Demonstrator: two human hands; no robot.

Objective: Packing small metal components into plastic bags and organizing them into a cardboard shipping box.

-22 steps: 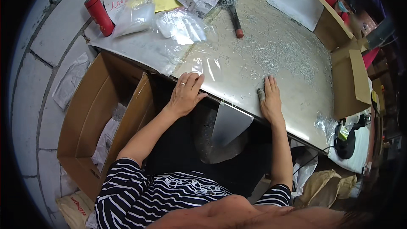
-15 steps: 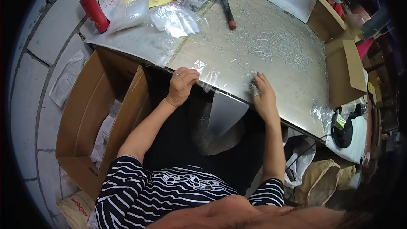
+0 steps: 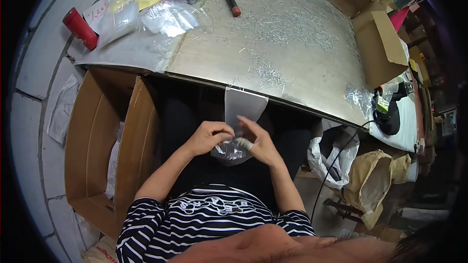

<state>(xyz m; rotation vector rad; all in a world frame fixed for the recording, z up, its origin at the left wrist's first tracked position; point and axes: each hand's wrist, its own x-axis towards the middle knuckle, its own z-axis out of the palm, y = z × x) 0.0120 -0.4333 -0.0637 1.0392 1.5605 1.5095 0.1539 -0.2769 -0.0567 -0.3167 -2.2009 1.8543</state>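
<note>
Both hands, left hand (image 3: 209,136) and right hand (image 3: 258,142), pinch a clear plastic bag (image 3: 233,150) holding small silvery pieces, hanging toward 6 o'clock of the surface (image 3: 292,68) edge.

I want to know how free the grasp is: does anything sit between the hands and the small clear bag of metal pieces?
Nothing visible does. The left hand and right hand both pinch the small clear bag directly, below the table edge.

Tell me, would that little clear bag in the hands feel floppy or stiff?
Probably floppy: the clear plastic bag sags and crumples between the left hand and right hand. Likely bottom-heavy, since small metal pieces gather low inside. Its glossy film may be slippery.
</note>
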